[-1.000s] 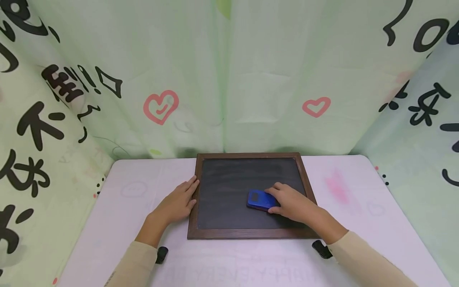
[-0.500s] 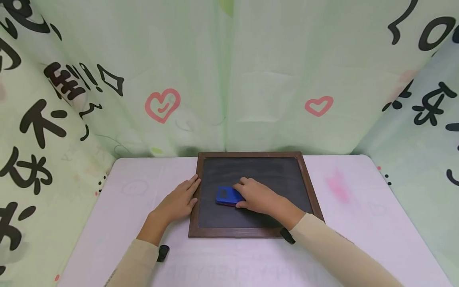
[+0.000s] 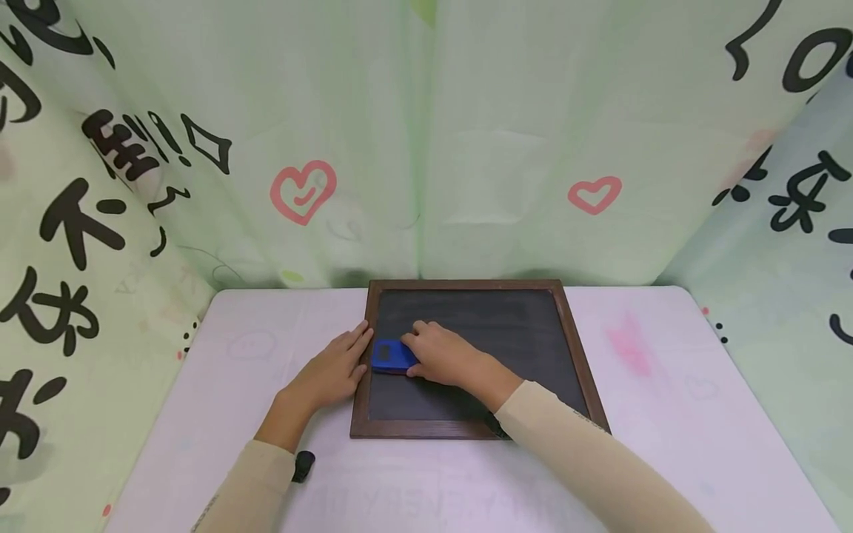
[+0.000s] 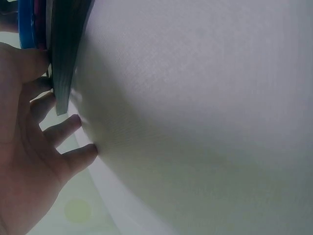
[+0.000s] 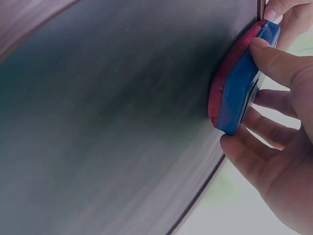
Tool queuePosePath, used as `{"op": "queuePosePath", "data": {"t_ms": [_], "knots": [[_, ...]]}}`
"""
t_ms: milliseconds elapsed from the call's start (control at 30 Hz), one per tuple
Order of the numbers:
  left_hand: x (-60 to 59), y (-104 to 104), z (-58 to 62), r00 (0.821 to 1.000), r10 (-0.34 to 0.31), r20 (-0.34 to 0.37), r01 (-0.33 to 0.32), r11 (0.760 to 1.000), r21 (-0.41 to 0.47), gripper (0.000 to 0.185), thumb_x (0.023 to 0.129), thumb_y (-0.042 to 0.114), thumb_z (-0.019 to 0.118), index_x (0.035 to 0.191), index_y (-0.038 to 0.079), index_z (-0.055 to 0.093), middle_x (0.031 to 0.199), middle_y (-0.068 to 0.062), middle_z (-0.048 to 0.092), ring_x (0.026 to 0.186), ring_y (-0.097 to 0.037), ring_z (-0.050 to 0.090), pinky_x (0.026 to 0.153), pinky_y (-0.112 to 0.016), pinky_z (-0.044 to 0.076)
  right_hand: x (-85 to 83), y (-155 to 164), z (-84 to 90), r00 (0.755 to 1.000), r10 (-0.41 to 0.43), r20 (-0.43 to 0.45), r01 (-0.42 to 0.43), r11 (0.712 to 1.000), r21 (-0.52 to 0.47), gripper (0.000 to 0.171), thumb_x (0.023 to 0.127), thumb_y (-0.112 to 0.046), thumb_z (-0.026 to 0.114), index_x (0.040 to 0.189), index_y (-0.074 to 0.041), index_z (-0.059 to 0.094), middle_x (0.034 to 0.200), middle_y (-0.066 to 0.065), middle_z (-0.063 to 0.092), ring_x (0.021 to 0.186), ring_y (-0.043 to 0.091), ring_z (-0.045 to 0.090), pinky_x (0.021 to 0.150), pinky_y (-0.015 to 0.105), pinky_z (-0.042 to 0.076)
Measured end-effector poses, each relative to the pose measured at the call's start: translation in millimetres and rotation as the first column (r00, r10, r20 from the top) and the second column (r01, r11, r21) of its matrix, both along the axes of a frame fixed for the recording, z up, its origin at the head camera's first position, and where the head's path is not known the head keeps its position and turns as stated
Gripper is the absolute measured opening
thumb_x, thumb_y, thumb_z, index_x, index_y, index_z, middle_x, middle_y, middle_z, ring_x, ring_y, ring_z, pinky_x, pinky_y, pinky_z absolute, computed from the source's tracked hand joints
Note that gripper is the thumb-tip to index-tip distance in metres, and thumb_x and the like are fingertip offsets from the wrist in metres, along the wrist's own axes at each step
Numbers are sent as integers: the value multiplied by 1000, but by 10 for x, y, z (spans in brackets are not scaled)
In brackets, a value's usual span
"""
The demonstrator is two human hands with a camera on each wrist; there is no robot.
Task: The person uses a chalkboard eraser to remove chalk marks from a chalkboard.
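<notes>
A small blackboard (image 3: 466, 355) in a brown wooden frame lies on the table. My right hand (image 3: 443, 357) grips a blue blackboard eraser (image 3: 389, 357) between thumb and fingers, at the board's left side. In the right wrist view, the eraser's red felt pad (image 5: 230, 78) faces the dark board surface. My left hand (image 3: 331, 374) rests at the left edge of the frame, its fingers extended. From the left wrist view, the thumb touches the frame's side (image 4: 66, 54), and other fingertips reach down to the tabletop.
The white table (image 3: 640, 326) extends on both sides of the board and bears a pink smudge at the right. Behind it hangs a pale green curtain (image 3: 493, 148) printed with hearts and black characters. It also closes off the left and right sides.
My right hand has slid the eraser leftward across the blackboard, from right of the middle to the left frame edge. My left hand has stayed at the frame.
</notes>
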State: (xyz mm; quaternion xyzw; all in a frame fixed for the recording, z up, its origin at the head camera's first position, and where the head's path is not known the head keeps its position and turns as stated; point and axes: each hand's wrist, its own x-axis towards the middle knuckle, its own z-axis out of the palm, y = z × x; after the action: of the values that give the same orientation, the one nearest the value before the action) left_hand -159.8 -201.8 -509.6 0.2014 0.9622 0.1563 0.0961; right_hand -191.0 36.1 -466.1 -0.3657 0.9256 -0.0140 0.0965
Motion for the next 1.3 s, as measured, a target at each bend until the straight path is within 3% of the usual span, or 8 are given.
{"op": "queuePosePath", "data": {"t_ms": [300, 867, 1300], "knots": [[10, 4, 35, 1000, 5, 5, -5, 1000, 3, 64, 108, 23, 51, 164, 6, 26, 173, -10, 19, 155, -41, 28, 126, -54, 30, 105, -20, 5, 1000, 29, -9, -28, 999, 34, 61, 96, -40, 74, 145, -8, 60, 133, 14, 61, 118, 28, 63, 99, 37, 59], [9, -36, 34, 1000, 1, -8, -1, 1000, -12, 64, 108, 23, 51, 164, 5, 26, 173, -11, 19, 155, -40, 29, 126, -53, 30, 520, 24, -11, 987, 157, -41, -153, 985, 85, 62, 95, -45, 74, 147, -13, 60, 129, 8, 62, 112, 21, 63, 95, 28, 59], [8, -11, 20, 1000, -9, -8, 9, 1000, -8, 63, 108, 21, 50, 164, 3, 26, 173, -12, 19, 155, -41, 29, 127, -53, 29, 577, 161, -27, 991, 129, -38, -126, 990, 65, 63, 95, -43, 75, 147, -12, 59, 128, 8, 62, 110, 20, 62, 90, 26, 60]]}}
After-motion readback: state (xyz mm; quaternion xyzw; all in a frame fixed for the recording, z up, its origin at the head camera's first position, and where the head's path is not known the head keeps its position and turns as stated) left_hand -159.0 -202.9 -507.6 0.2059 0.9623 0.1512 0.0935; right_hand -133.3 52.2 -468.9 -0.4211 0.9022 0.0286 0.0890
